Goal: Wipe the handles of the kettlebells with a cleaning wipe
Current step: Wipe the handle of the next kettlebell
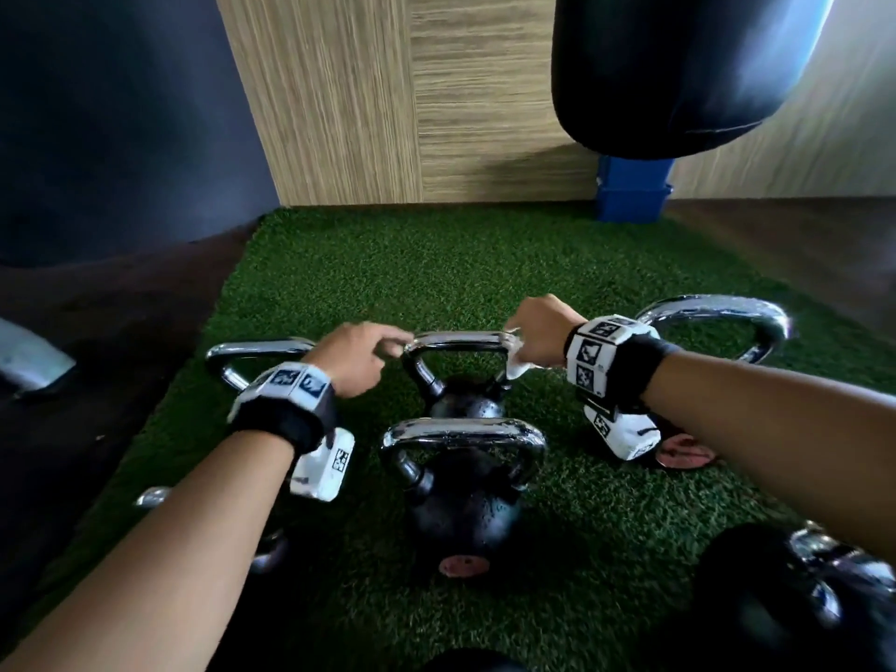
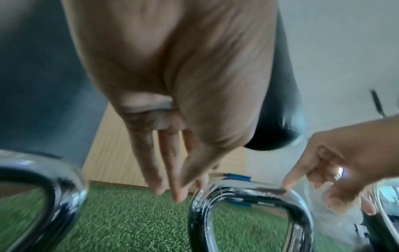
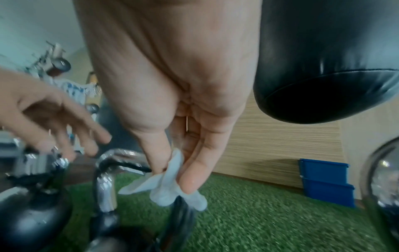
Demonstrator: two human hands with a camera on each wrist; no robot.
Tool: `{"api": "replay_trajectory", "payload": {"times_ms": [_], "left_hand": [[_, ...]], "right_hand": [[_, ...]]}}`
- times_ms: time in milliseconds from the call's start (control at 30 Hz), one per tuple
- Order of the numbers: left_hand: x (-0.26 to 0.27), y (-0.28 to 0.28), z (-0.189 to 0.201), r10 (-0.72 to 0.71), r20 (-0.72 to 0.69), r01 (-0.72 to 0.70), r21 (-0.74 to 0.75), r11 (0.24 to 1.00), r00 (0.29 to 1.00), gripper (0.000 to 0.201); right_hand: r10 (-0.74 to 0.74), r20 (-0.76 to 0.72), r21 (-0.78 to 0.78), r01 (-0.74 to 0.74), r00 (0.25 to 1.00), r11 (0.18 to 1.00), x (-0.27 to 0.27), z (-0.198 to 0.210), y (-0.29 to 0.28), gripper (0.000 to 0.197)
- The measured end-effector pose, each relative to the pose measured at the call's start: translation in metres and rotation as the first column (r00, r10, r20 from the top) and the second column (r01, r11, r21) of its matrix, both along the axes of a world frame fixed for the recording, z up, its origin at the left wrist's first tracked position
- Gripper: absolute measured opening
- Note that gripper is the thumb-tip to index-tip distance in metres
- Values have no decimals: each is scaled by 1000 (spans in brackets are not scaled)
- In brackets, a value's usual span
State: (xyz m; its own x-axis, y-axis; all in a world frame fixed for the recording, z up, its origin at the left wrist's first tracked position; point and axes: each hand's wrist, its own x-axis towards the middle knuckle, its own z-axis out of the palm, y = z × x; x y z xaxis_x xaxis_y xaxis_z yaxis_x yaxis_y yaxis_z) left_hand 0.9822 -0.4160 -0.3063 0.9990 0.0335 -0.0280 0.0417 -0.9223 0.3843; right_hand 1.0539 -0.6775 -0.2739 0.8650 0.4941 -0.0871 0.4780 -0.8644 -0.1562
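While the right hand (image 1: 536,327) pinched a white cleaning wipe (image 3: 166,184) between thumb and fingers (image 3: 195,175) against the right end of the chrome handle (image 1: 458,339) of the middle kettlebell (image 1: 468,405), the left hand (image 1: 354,358) rested at that handle's left end, its fingers (image 2: 161,172) extended and holding nothing. Further kettlebells stood on green turf (image 1: 436,264).

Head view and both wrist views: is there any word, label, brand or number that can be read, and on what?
None can be read.
Wrist bands: black-and-white square marker patterns, no letters.
Round pinkish labels on the kettlebells: blurred, illegible.
Blue bins: no print visible.
Wipe in the right hand: plain.
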Motion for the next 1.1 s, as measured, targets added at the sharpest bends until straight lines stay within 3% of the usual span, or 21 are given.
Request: {"api": "replay_trajectory", "payload": {"times_ms": [167,267,333,433,533,567,700,833,933,1100], "left_hand": [[-51,20,-64,-6,-322,-64,-207,976,947,66],[-75,9,-102,-48,-400,-122,-390,913,915,64],[-83,-5,-122,-57,-373,-131,-459,879,926,78],[-85,-26,-145,-33,-267,-105,-485,868,963,111],[-85,-38,-157,-31,-235,-110,-561,821,971,123],[-86,-41,-161,-33,-224,-106,-583,806,974,121],[-95,-51,-160,-46,-208,-109,-672,733,977,78],[-97,-52,-159,-40,-214,-127,-708,695,976,82],[-93,-47,-162,-60,-206,-104,-700,707,977,80],[-89,-42,-170,-72,-180,-77,-700,710,981,106]], "right_hand": [[189,-148,364,-124,971,923,-36,22,-2,20],[235,-162,352,-166,958,921,-63,25,-2,17],[284,-129,342,-227,950,912,-78,21,0,18],[347,33,247,-344,937,906,-97,12,4,17],[336,138,201,-359,932,911,-107,3,7,19],[335,144,198,-359,931,912,-109,1,7,19],[308,143,111,-324,941,939,-114,-3,4,18],[277,166,-24,-277,946,960,-118,2,1,12],[287,171,-34,-286,943,958,-121,2,7,11],[163,149,-10,-164,975,986,-114,4,-5,10]]}}
